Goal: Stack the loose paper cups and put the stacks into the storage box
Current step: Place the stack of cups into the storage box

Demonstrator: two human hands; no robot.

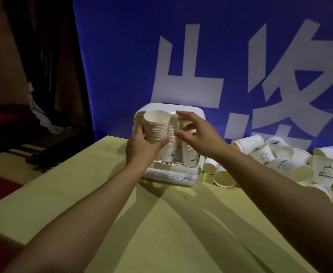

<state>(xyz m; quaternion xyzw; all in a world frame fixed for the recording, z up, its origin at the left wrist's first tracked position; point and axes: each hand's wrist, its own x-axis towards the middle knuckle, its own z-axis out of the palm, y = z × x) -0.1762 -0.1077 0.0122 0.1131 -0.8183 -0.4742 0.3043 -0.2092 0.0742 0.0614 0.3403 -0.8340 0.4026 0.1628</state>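
Cup stack [157,127] in left hand [142,148] grip, right hand [195,131] beside

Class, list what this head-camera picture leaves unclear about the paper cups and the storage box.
- Lower part of the tall stack of white paper cups: covered by the left hand.
- Interior of the white plastic storage box: partly blocked by the right hand.
- Pile of loose white paper cups: cut off by the right edge.

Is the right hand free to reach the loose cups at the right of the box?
Probably yes: the right hand is open and holds nothing, and the loose cups lie uncovered on the table beside its forearm.
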